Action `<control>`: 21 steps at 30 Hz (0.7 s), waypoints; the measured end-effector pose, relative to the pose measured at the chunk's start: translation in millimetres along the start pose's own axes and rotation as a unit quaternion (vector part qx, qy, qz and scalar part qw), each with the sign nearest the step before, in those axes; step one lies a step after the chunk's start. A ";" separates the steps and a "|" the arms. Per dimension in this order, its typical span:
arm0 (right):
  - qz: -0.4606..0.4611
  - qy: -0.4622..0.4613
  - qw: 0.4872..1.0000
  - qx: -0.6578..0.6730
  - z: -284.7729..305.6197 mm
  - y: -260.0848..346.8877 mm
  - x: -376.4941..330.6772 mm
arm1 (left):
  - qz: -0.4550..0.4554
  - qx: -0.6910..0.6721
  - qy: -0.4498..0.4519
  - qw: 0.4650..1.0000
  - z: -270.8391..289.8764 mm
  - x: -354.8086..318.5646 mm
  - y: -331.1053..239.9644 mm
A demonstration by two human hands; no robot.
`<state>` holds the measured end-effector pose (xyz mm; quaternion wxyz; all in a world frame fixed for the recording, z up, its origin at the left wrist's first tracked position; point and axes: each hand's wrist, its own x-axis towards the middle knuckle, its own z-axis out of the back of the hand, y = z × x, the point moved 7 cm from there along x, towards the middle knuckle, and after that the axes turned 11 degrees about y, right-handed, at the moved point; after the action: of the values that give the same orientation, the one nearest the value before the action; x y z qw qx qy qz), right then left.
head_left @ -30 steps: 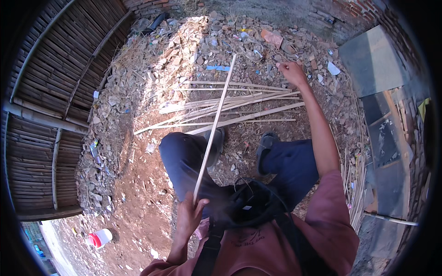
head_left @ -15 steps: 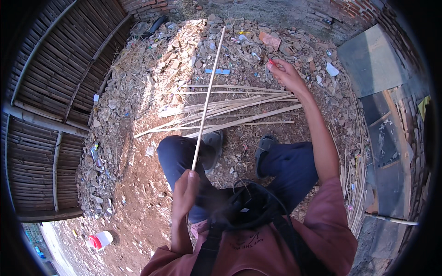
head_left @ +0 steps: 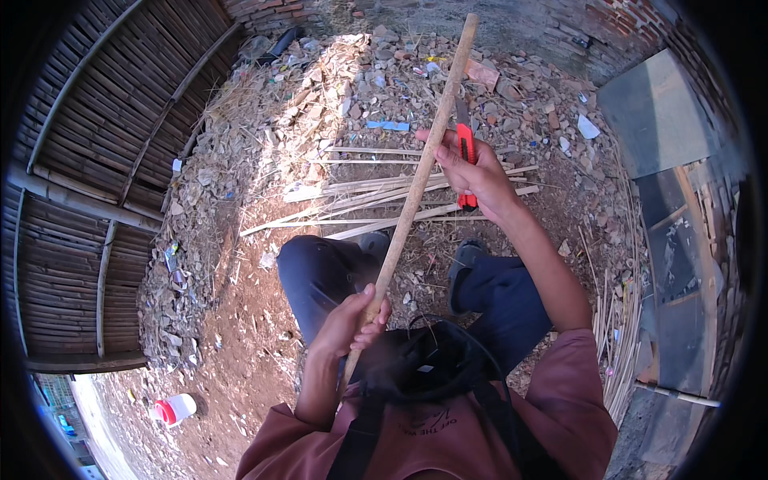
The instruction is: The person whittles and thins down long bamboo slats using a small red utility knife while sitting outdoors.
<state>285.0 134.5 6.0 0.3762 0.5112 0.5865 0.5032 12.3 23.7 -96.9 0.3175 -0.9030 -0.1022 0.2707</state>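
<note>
A long, pale bamboo strip (head_left: 414,186) slants up and away from me, its broad face showing. My left hand (head_left: 350,320) is closed around its lower part, above my lap. Beside the upper half of the strip, my right hand (head_left: 482,178) grips a red utility knife (head_left: 466,150) with its dark blade out, pointing away from me. Fingertips of that hand reach the strip; the blade lies close along its right side, and I cannot tell whether it touches. Beyond my feet, several thin bamboo strips (head_left: 352,189) lie across the ground.
Rubble and litter (head_left: 512,104) cover the ground up to a brick wall (head_left: 360,18). A bamboo-slat wall (head_left: 88,112) stands at left, with a red-lidded clear jar (head_left: 174,410) near it. More long strips (head_left: 620,344) lie at right beside leaning panels (head_left: 656,112).
My right hand has come in from the far right to the strip, and the knife now shows plainly. The strip has tilted rightward and looks broader. My left hand has shifted slightly right.
</note>
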 end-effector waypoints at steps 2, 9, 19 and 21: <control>-0.002 0.018 1.000 -0.007 -1.9 -1.2 -0.2 | 0.006 -0.004 0.026 1.000 -3.3 2.5 1.3; -0.017 0.006 1.000 0.002 6.5 -3.5 -1.4 | 0.001 0.002 0.019 1.000 -5.2 3.2 2.6; 0.030 0.000 0.999 0.029 10.0 3.8 -4.7 | -0.096 0.080 0.030 0.992 -11.8 -4.7 -12.3; 0.028 -0.005 0.999 0.026 11.6 2.7 -4.3 | -0.119 0.138 0.028 0.983 -15.0 -6.9 -17.4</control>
<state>297.5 132.6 5.8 0.3516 0.5395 0.5826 0.4959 14.6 27.0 -73.3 0.4722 -0.8388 -0.1620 0.2173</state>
